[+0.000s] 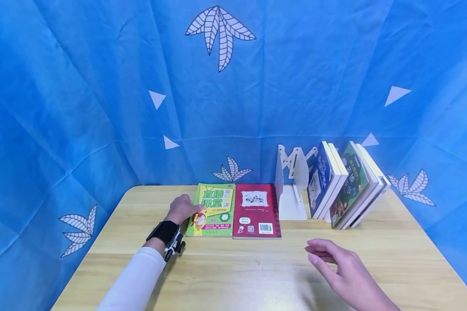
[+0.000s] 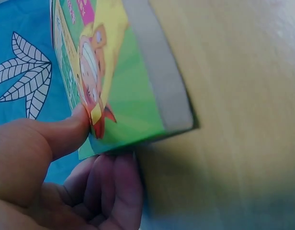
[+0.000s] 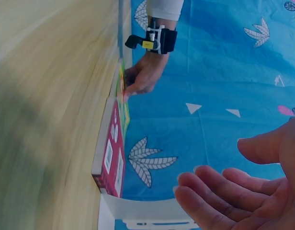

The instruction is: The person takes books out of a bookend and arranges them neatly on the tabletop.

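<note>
A green book (image 1: 218, 217) with a cartoon cover lies flat at the back of the table. At its left edge my left hand (image 1: 182, 209) pinches it. In the left wrist view the thumb (image 2: 71, 134) presses on the cover while the other fingers (image 2: 116, 187) curl at the edge below. A red book (image 1: 257, 220), barcode side up, lies directly to the right of the green one. My right hand (image 1: 340, 265) hovers over the front right of the table, fingers relaxed and holding nothing; the right wrist view shows its palm (image 3: 253, 211).
Right of the red book stands a white metal bookend rack (image 1: 293, 201). Blue-covered books (image 1: 323, 181) and a green-covered book (image 1: 348, 185) with others lean upright in it. A blue patterned curtain (image 1: 233, 108) hangs behind the wooden table (image 1: 233, 276).
</note>
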Demonstrator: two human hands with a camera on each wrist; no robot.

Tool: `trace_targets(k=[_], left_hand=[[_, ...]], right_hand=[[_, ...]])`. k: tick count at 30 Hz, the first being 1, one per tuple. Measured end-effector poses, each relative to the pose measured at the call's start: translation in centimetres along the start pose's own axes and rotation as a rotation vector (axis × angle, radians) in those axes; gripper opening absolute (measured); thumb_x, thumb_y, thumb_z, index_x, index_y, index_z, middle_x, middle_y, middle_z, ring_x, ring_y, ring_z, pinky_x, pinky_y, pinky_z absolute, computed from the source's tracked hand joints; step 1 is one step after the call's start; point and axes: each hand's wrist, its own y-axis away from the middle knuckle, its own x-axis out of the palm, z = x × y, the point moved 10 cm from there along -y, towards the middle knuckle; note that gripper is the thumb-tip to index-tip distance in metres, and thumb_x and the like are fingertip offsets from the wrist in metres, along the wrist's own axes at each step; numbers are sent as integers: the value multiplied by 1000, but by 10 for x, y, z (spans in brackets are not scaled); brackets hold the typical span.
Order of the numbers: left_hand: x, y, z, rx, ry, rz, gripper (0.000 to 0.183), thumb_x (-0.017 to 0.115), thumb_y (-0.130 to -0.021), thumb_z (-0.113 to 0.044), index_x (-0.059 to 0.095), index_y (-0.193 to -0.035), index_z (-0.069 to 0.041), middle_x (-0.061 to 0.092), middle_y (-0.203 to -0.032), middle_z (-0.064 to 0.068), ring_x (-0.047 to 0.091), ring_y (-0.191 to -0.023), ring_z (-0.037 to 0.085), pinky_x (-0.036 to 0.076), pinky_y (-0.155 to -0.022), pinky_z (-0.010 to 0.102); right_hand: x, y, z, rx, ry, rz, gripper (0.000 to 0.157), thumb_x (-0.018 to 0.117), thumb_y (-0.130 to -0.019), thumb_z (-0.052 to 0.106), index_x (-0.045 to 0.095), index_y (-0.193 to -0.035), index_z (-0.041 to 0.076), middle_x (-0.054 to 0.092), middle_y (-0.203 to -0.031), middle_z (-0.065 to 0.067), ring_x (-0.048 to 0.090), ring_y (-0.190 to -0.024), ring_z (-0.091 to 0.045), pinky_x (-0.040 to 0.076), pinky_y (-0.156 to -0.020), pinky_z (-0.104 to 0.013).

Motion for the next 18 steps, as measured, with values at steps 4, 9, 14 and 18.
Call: trace_targets(k=[4,9,14,18], left_hand=[[2,2,-2,37,-39,-32,37,66,-89,-35,49,-85,-2,48,-73,11,48,-62,24,37,-51,29],[0,5,-19,119,-192,-139,36,66,-90,-32,54,-94,2,48,-79,13,50,-68,26,44,-56,34],[0,12,-45,228,-343,-247,41,71,-86,-23,55,-109,7,51,-94,19,53,-82,31,54,-64,43],[-3,18,-57,302,-434,-310,46,74,-81,-22,55,-112,6,54,-97,20,52,-86,33,53,-68,45]], right_hand=[[-12,-1,3,-71,70,-106,26,63,-93,24,60,-116,14,67,-107,4,63,-93,-9,55,-78,-31],[-23,-5,0,-99,124,-184,37,64,-92,24,56,-124,8,65,-116,-8,63,-100,-22,53,-82,-43],[-32,-14,-15,-17,120,-199,53,62,-93,32,45,-134,4,56,-128,-19,58,-109,-35,48,-88,-51],[-40,-23,-26,45,95,-210,64,61,-92,40,38,-139,3,50,-133,-25,52,-115,-39,45,-91,-56]])
